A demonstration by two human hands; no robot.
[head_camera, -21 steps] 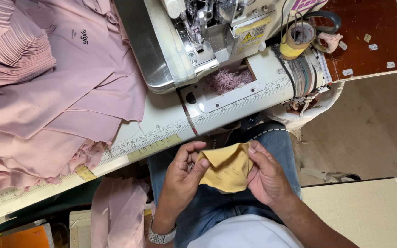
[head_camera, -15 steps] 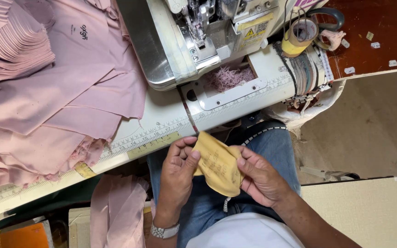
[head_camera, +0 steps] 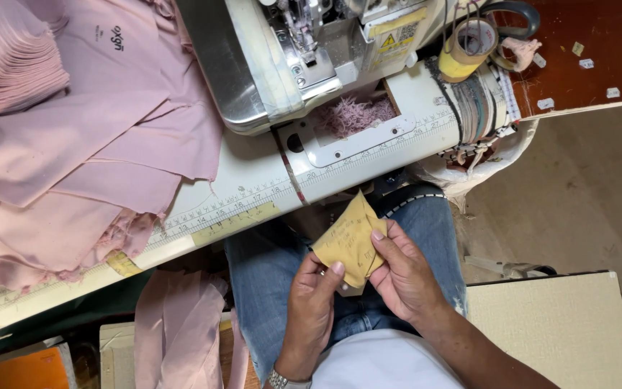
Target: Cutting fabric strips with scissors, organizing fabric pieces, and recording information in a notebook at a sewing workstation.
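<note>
Both hands hold a small folded piece of yellow-brown paper with handwriting on it, above my lap in blue jeans. My left hand pinches its lower left edge between thumb and fingers. My right hand grips its right side with the thumb on top. The paper stands tilted, one corner pointing up toward the sewing table's front edge.
A white sewing machine sits on a table with a measuring tape strip along its edge. Pink cut fabric pieces pile at left. A tape roll and scissors lie at the right. A cream board is beside my right leg.
The yellow-brown paper has been turned and folded smaller between my hands, and both hands have shifted slightly right and lower over my lap.
</note>
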